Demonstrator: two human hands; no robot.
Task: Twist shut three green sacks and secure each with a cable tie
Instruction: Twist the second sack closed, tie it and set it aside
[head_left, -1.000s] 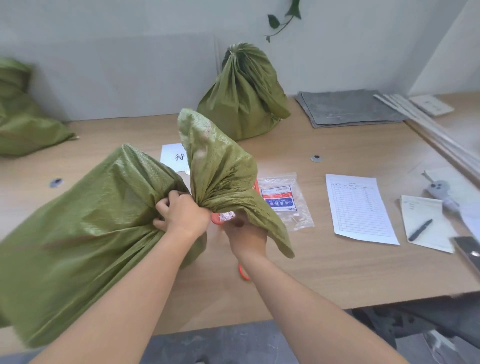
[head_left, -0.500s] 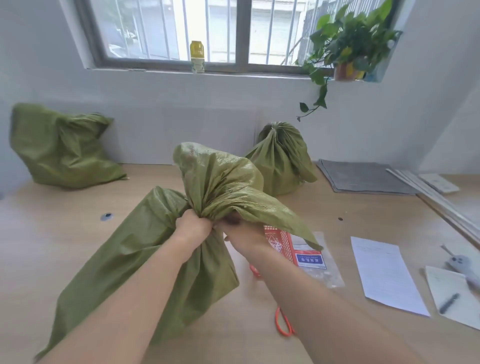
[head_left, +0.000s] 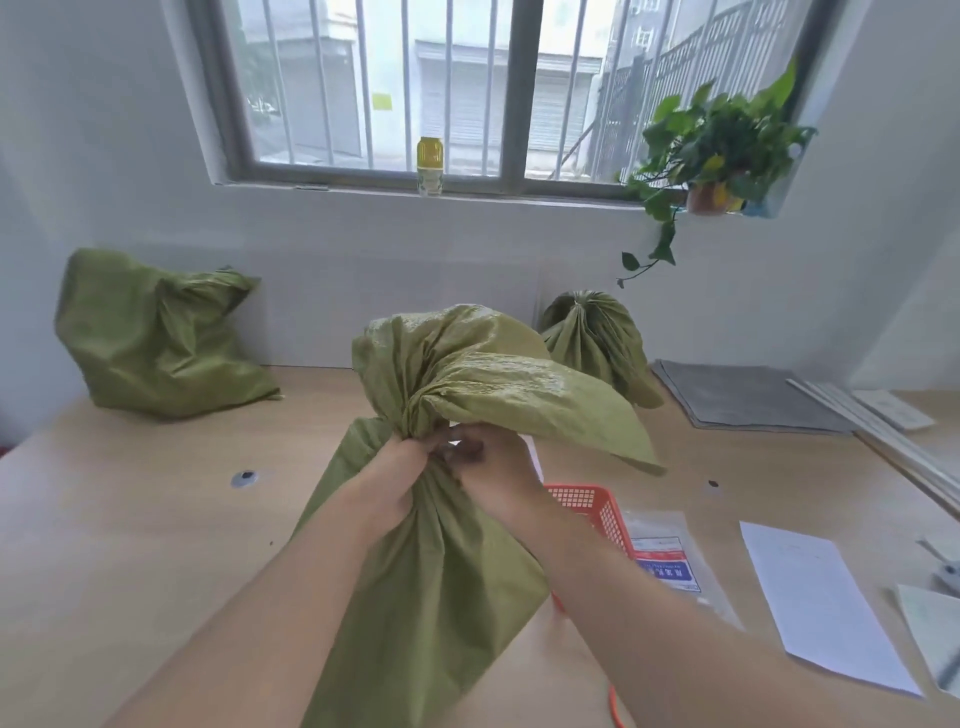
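The left hand (head_left: 400, 480) is gripping the twisted neck of the green sack (head_left: 447, 582) held upright at the near edge of the table (head_left: 130, 545), the right hand (head_left: 501, 475) is pinching it alongside, any slackening is risking the twist springing open, and the blue-and-red label on the plastic packet (head_left: 670, 566) is showing only blurred print

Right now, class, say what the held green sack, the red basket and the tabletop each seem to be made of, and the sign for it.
Held sack: probably woven plastic, slightly glossy; fine weave and sheen show.
Red basket: likely moulded plastic; regular mesh holes.
Tabletop: pale wood or laminate, matte; faint grain.
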